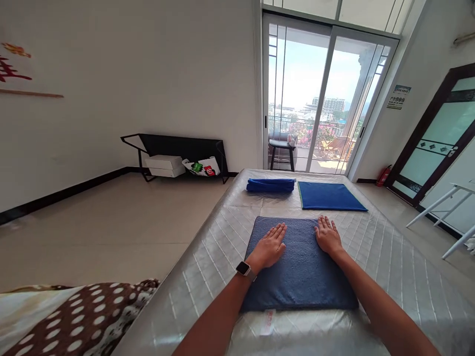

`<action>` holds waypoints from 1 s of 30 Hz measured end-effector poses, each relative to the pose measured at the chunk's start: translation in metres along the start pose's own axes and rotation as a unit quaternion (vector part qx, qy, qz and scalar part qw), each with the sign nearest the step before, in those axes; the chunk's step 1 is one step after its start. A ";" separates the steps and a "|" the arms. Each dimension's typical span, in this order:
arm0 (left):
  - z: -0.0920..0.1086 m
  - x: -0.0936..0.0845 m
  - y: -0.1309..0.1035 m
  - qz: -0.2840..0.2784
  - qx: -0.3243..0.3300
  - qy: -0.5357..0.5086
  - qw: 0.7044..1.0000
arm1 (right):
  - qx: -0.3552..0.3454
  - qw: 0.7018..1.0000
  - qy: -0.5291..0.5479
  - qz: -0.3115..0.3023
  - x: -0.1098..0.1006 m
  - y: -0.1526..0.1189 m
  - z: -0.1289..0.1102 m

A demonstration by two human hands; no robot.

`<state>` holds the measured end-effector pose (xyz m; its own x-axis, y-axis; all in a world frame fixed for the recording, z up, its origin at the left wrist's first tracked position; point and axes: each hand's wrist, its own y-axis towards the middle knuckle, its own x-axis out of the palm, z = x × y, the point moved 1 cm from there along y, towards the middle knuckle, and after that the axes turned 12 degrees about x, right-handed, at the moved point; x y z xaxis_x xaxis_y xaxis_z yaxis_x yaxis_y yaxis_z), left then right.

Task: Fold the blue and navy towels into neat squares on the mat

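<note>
A grey-blue towel (300,277), laid out as a flat rectangle, rests on the silver quilted mattress (211,267) in front of me. My left hand (270,246) lies flat on its upper left part, fingers stretched out, with a watch on that wrist. At the upper right edge of the cloth, my right hand (328,234) rests palm down with its fingers extended. Neither hand grips anything. Beyond them lie a bright blue folded cloth (270,185) in a thick roll-like bundle and a flat blue cloth (331,196) with a green edge.
A brown polka-dot cloth (85,321) lies at lower left. By the wall stands a black rack (178,146) with a white box (163,164) and a printed bag (202,167). A white-legged table (438,205) is at right, and sliding glass doors (326,99) are behind.
</note>
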<state>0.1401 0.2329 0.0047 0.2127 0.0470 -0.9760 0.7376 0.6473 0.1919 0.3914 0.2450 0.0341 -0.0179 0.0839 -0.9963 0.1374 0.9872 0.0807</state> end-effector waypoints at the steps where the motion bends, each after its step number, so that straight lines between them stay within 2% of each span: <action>1: -0.001 0.003 0.000 -0.008 -0.004 -0.001 1.000 | -0.005 1.000 0.001 -0.002 -0.003 -0.008 0.000; 4: -0.008 0.011 0.001 -0.027 -0.020 -0.005 0.999 | -0.019 1.000 0.005 -0.015 -0.006 -0.041 0.007; 8: -0.015 0.022 0.003 -0.021 -0.016 0.002 1.000 | -0.016 0.999 0.014 -0.028 -0.003 -0.078 0.022; 12: -0.017 0.025 0.004 -0.022 -0.028 0.015 0.999 | -0.006 0.998 0.034 -0.055 -0.001 -0.089 0.027; 16: -0.015 0.016 0.004 -0.049 -0.053 0.019 0.997 | 0.004 0.996 0.065 -0.068 -0.001 -0.087 0.025; 18: -0.006 0.012 0.010 -0.055 -0.057 0.025 0.997 | 0.002 0.995 0.081 -0.066 -0.001 -0.086 0.024; 20: 0.012 0.015 0.023 -0.046 -0.035 0.025 0.998 | -0.001 0.994 0.092 -0.062 0.001 -0.086 0.024; 24: 0.064 0.039 0.062 -0.007 0.069 0.003 0.998 | -0.006 0.994 0.093 -0.060 0.003 -0.086 0.027; 26: 0.081 0.051 0.075 -0.004 0.082 0.000 0.997 | -0.014 0.994 0.090 -0.063 0.003 -0.087 0.028; 28: 0.086 0.056 0.078 -0.007 0.065 0.001 0.998 | -0.016 0.994 0.092 -0.064 0.002 -0.086 0.028; 30: 0.077 0.054 0.068 -0.011 0.035 0.005 0.999 | -0.009 0.993 0.097 -0.062 0.001 -0.086 0.027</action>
<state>0.2512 0.2204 -0.0266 0.1899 0.0417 -0.9809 0.7850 0.5935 0.1772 0.4062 0.1566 0.0249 -0.2239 -0.0157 -0.9745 0.1051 0.9937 -0.0401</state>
